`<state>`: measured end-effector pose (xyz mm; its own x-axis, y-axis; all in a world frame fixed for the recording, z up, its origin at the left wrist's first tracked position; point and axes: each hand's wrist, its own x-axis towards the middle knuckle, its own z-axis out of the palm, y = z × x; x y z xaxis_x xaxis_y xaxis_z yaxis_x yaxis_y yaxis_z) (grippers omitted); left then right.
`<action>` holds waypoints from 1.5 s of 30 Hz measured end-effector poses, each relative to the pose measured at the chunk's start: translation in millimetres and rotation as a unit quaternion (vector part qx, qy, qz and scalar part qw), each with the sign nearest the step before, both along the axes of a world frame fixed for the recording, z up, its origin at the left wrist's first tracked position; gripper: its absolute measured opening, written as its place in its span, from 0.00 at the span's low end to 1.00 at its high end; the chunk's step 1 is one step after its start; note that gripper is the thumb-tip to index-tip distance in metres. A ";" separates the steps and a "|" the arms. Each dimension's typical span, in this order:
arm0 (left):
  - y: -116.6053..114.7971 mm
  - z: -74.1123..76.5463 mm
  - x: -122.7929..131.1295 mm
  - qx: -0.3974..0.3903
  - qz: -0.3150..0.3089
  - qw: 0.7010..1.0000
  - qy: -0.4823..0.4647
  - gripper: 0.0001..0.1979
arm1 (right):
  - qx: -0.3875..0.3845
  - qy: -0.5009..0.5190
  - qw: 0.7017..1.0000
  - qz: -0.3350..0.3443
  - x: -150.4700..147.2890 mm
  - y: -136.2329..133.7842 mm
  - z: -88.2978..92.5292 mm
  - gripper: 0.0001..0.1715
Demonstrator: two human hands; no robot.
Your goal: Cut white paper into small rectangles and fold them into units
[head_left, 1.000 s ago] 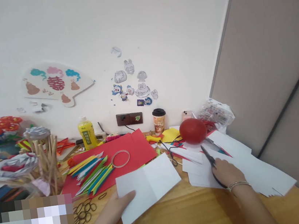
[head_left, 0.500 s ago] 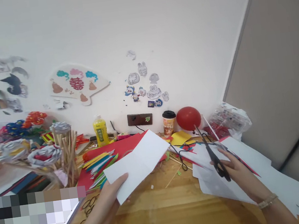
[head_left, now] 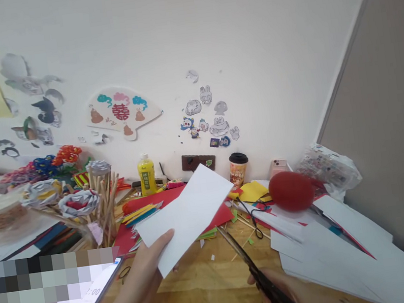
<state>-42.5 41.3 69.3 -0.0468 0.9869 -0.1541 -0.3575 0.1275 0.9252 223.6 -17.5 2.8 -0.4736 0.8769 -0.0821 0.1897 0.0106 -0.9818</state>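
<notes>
My left hand point(head_left: 143, 268) pinches the lower left corner of a folded white sheet of paper point(head_left: 186, 215) and holds it tilted above the wooden table point(head_left: 212, 289). My right hand point(head_left: 295, 295) grips the handles of black scissors point(head_left: 252, 269) low in the picture. The blades point up and left, and their tips end just below the paper's lower edge. The blades look nearly closed.
Loose white sheets point(head_left: 330, 254) lie at the right with a red balloon point(head_left: 291, 190) on them. Red paper point(head_left: 165, 211), coloured strips, a yellow bottle point(head_left: 146, 174), a cup point(head_left: 238, 169), a second pair of scissors point(head_left: 253, 214) and paper flowers on sticks point(head_left: 93, 205) stand behind. A phone point(head_left: 90, 298) lies at the left.
My right hand lifted the scissors off the white sheets and brought them left and down to the paper's lower edge. My left hand raised the folded paper off the table. The balloon rolled right.
</notes>
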 end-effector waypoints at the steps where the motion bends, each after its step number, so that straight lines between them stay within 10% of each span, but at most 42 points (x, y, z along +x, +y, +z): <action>1: -1.8 -1.1 1.9 -0.005 -0.005 1.000 0.007 0.16 | -0.034 0.020 0.999 -0.005 -2.9 2.8 -11.0 0.33; 6: -9.4 -10.0 12.2 -0.047 -0.028 0.997 0.049 0.17 | -0.168 0.104 0.979 -0.039 -15.3 12.2 -49.5 0.30; 12: -14.7 -10.6 18.3 -0.107 -0.034 0.991 0.071 0.14 | -0.135 0.174 0.975 -0.024 -20.7 7.6 -43.5 0.49; 20: -15.8 -6.5 15.7 -0.109 -0.026 0.992 0.063 0.19 | -0.189 0.123 0.974 -0.033 -29.5 14.9 -59.8 0.39; 28: -14.6 -15.9 11.9 -0.093 -0.031 0.993 0.073 0.16 | -0.009 0.134 0.991 0.021 -28.0 5.9 -40.9 0.57; 36: -13.5 -19.8 6.3 -0.065 -0.053 0.993 0.077 0.16 | -0.227 0.149 0.955 -0.119 -48.3 4.5 -10.6 0.33; 45: -14.0 -20.3 8.3 -0.053 -0.038 0.994 0.089 0.15 | -0.128 0.165 0.977 -0.036 -35.9 6.0 -20.9 0.47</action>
<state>-34.2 27.4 49.0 -0.0090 0.9676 -0.2525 -0.1750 0.2471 0.9531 187.7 -11.5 -18.2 -0.4494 0.8796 -0.1559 -0.1468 -0.2449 -0.9584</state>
